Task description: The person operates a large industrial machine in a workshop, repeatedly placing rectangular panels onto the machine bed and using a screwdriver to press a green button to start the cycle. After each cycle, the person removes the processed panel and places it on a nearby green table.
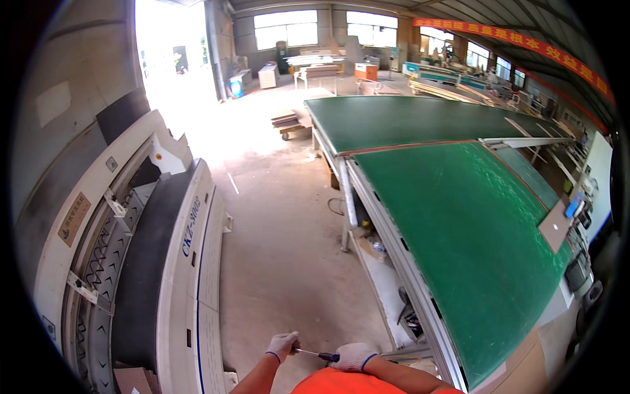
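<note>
Both my hands wear white work gloves and meet low in the view, just above my orange shirt. My right hand (354, 356) grips the dark blue handle of a screwdriver (316, 355). Its thin metal shaft runs left to my left hand (283, 344), whose fingers close around the tip end. The hands hover over the bare concrete floor, between a white machine on my left and a green-topped table on my right.
A long white machine (180, 262) with a black belt and toothed rollers lines the left. A large green-surfaced worktable (472, 230) on a metal frame runs along the right. Stacked boards on a low cart (289, 123) and more benches stand farther back.
</note>
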Motion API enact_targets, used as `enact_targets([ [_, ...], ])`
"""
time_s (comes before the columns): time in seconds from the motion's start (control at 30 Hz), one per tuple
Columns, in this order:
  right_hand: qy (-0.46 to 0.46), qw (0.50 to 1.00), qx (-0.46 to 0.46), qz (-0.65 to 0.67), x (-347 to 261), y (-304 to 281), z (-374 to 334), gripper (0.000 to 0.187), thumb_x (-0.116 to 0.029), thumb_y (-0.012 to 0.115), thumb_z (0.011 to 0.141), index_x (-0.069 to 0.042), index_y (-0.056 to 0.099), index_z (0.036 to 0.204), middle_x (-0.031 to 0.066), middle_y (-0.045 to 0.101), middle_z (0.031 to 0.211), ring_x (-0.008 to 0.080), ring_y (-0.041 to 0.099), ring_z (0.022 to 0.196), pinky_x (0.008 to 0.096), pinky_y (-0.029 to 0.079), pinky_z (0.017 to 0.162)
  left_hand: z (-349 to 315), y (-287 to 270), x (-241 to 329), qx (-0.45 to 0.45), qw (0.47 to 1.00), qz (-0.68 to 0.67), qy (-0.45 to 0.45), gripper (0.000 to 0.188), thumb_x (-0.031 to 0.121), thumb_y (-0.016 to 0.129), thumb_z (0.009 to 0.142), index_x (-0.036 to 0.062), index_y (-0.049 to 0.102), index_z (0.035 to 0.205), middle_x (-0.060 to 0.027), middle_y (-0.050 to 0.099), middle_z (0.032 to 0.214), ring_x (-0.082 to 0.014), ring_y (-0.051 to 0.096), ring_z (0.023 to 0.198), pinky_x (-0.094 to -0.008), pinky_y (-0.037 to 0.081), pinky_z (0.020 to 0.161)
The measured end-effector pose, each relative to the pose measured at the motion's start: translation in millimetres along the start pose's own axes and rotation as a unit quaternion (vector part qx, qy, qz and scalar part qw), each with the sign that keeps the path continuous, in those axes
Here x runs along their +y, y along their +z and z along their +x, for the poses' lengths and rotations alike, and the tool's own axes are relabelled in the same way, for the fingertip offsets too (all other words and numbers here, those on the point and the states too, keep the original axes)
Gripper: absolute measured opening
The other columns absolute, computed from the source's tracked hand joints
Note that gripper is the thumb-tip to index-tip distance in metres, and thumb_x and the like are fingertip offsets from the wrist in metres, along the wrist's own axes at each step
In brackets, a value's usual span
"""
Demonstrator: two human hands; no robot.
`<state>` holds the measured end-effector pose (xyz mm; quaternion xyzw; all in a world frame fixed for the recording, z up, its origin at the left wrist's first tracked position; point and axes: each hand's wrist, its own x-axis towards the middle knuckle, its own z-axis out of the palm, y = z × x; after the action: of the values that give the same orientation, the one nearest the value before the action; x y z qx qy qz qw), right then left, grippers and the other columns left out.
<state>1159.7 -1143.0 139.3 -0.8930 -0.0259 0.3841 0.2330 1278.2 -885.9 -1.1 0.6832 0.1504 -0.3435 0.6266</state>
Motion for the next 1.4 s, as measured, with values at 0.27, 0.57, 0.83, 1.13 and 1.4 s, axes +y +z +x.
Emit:
enact_targets([
  [0.27,-0.083,0.989,-0.064,-0.109,-30.2,-107.2,96.5,0.047,-0.042,0.064,0.09,-0.003,0.084,0.108,0.0227,0.081,0.107,0.0415,0.078,0.101,0.0506,0.061,0.088,77.5,-72.3,-27.7,0.116,0.978,-0.144,-0.098,0.04,0.036,0.071,0.104,0.0066,0.061,0.079,-0.011,0.061,0.069,-0.0233,0.058,0.051,-0.0377,0.044,0.044],
  [0.57,-0.172,0.978,-0.02,-0.12,1.5,-215.6,263.3,0.031,-0.024,0.079,0.073,-0.008,0.086,0.099,0.0175,0.082,0.097,0.0383,0.079,0.091,0.0487,0.062,0.077,201.3,-97.2,41.0,0.065,0.974,-0.202,-0.074,0.035,0.05,0.068,0.105,0.0205,0.059,0.088,-0.0032,0.059,0.078,-0.0225,0.056,0.076,-0.0452,0.05,0.076],
  [0.83,-0.094,0.995,-0.009,-0.032,82.2,-309.2,317.5,0.036,-0.029,0.087,0.067,-0.01,0.086,0.097,0.0156,0.082,0.098,0.036,0.079,0.091,0.0452,0.061,0.079,256.2,10.9,217.0,0.119,0.98,-0.134,-0.091,0.042,0.048,0.073,0.104,0.0166,0.056,0.082,0.0012,0.046,0.063,-0.0167,0.048,0.057,-0.0359,0.04,0.052],
  [1.13,-0.069,0.998,0.001,-0.003,85.8,-377.2,317.4,0.035,-0.026,0.082,0.071,-0.007,0.086,0.1,0.0184,0.082,0.1,0.0393,0.079,0.097,0.0476,0.062,0.083,307.8,28.6,282.1,0.071,0.988,-0.091,-0.098,0.045,0.047,0.072,0.106,0.0167,0.053,0.078,-0.0001,0.046,0.059,-0.0174,0.047,0.048,-0.0338,0.036,0.043],
  [1.4,-0.073,0.994,0.002,-0.079,9.6,-347.0,348.5,0.034,-0.025,0.081,0.075,-0.009,0.086,0.104,0.0167,0.082,0.102,0.0369,0.08,0.099,0.0468,0.063,0.083,283.5,-35.9,262.6,0.071,0.997,-0.001,-0.037,0.052,0.048,0.072,0.106,0.0172,0.049,0.071,0.002,0.045,0.059,-0.0147,0.045,0.049,-0.0337,0.032,0.043],
])
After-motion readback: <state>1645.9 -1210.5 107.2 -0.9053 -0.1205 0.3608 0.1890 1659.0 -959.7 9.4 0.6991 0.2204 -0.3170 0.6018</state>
